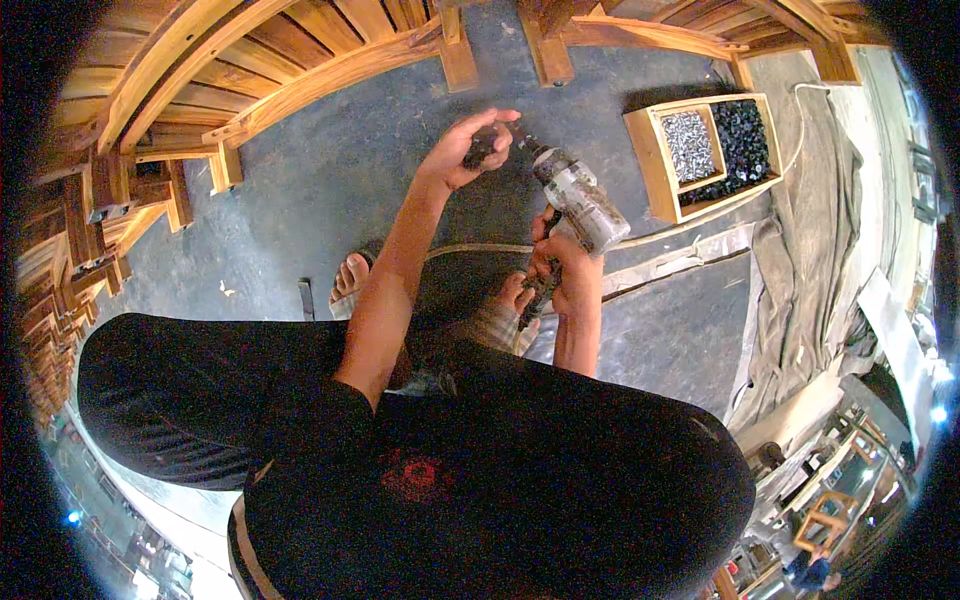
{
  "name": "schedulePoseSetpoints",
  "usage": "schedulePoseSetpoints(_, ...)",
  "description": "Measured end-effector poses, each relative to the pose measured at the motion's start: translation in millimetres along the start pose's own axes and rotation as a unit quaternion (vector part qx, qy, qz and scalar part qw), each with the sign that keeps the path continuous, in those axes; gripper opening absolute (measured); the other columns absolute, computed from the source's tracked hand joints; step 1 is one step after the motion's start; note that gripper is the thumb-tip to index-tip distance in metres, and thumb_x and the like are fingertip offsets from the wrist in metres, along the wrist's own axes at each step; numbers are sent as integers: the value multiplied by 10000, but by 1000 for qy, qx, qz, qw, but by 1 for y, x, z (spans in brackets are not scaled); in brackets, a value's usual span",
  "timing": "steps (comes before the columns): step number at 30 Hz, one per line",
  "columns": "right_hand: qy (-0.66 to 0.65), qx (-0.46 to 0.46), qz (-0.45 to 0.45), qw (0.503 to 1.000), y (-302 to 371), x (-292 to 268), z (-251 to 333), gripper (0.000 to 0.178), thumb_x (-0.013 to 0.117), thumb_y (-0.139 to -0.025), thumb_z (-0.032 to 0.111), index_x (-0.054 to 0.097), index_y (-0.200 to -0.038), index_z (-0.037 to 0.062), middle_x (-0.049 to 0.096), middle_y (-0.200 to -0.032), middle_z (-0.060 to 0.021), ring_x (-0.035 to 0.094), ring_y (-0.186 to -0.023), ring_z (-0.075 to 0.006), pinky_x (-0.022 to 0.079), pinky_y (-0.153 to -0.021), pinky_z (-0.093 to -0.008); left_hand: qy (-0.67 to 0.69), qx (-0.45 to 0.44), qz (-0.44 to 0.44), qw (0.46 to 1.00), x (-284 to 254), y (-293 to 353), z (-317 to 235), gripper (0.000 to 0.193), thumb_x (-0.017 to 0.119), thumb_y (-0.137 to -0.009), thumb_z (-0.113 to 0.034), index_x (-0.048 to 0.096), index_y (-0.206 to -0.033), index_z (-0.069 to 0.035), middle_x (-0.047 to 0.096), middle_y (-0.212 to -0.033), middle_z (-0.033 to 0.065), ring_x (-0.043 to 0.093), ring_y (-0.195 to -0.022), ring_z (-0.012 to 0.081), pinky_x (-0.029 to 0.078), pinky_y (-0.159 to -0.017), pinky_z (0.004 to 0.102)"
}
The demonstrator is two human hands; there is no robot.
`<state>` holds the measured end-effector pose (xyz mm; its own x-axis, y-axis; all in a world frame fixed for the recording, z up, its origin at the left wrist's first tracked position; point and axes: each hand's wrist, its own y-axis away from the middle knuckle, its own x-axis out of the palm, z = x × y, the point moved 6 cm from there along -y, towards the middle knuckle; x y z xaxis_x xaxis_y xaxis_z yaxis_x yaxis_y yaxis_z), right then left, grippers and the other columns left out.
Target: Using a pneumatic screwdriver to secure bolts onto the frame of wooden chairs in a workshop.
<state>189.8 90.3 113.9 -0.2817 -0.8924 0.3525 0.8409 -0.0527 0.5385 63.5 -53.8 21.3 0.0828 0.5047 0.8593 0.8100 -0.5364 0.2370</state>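
Observation:
My right hand (568,265) is wrapped round the handle of a grey, worn power driver (585,203), its nose tilted up and to the left. Small black pieces (483,150) fill my left hand (462,150), which is curled round them, and its thumb and forefinger reach to the driver's tip. Whether a screw sits at that tip is too small to tell. To the right of the driver stands a wooden box (648,160) holding similar black pieces (742,140) and, in a smaller inner tray, silver screws (688,143).
Slatted wooden furniture (330,85) curves along the far side and the left, its legs standing on the grey floor (300,225). My feet (352,275) are on the floor below my hands. A crumpled brown cloth (800,260) lies at the right, and a thin hose (480,247) crosses the floor.

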Motion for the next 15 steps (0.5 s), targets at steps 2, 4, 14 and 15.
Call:
schedulePoseSetpoints(2,-18,5,-6,1000,0,-3,0,367,567,-652,-43,527,-1011,19,582,-781,-85,476,-481,-125,394,-407,-245,-16,-1,-8,1000,3,-4,2,316,426,-954,-235,553,-1091,21,517,-655,50,425,-483,142,339,-449,269)
schedulePoseSetpoints(4,-38,15,-5,999,-1,-1,-1,416,568,-640,-59,529,-1048,17,603,-797,-85,511,-522,-129,396,-412,-238,-1,9,-68,998,-9,-5,4,295,456,-921,-278,574,-1020,-25,512,-650,42,425,-472,156,327,-414,268)
schedulePoseSetpoints(14,-37,41,-11,998,-9,9,2,313,540,-659,-36,525,-961,46,552,-753,-85,434,-461,-129,358,-411,-248,40,45,-102,993,-18,-7,-1,199,485,-912,-208,496,-972,-19,522,-687,85,457,-513,180,352,-466,293)
schedulePoseSetpoints(15,-50,48,-7,998,-12,8,1,315,533,-659,-37,525,-961,54,551,-757,-84,426,-457,-129,352,-412,-254,42,45,-97,993,-17,-7,-3,195,500,-913,-201,489,-989,-23,519,-695,84,457,-517,181,349,-469,292)
